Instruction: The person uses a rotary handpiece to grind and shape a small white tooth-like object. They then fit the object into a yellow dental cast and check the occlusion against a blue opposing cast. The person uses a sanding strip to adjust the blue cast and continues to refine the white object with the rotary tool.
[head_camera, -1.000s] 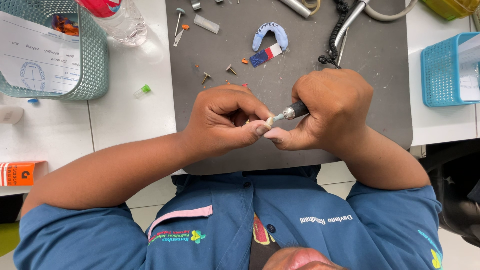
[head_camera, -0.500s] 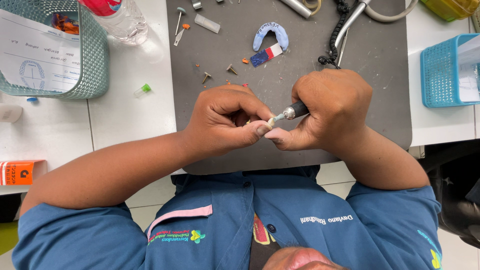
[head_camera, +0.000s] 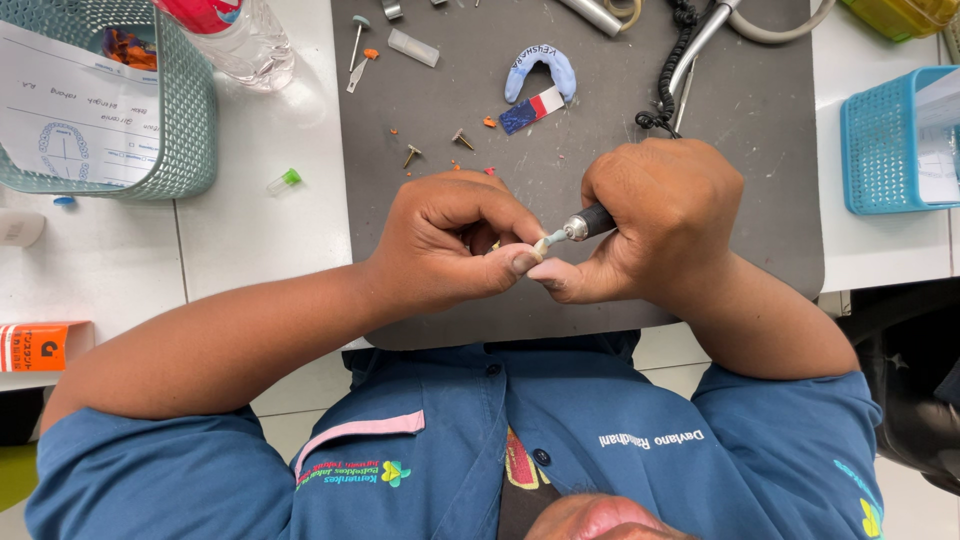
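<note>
Almost nothing has shifted vs the two earlier frames: both hands sit in the same spot over the near edge of the grey mat (head_camera: 600, 200), tool tip at the same angle. So the work reads as one steady, continuous pass on the same small piece, not a new step.

Nearest the camera: blue shirt, both forearms coming in. Left hand (head_camera: 455, 240) is curled tight, thumb and index pinching a tiny piece (head_camera: 497, 247) — mostly hidden by the fingers, only a pale sliver shows, so shape and colour can't be told for sure. Right hand (head_camera: 655, 220) is wrapped in a closed grip round a handpiece (head_camera: 588, 223), dark collar and metal nose poking out toward the left hand. Its light-coloured bur (head_camera: 549, 240) touches or sits just at the pinched piece, right btw the two thumbs. Thumbs nearly meet, bracing each other.

Further out on the mat: a few small burs (head_camera: 410, 155) scattered, an orange speck, then a blue arch-shaped mould (head_camera: 540, 68) w/ a red-white-blue block (head_camera: 532, 110) just beside it. A coiled black cord (head_camera: 668, 85) and metal tube run off the far edge. Left, off the mat: green-capped vial (head_camera: 285, 181), a clear bottle (head_camera: 235, 40), a teal basket (head_camera: 190, 120) w/ a paper form. Far right: a blue basket (head_camera: 880, 140). Orange box (head_camera: 35, 347) at the left edge.
</note>
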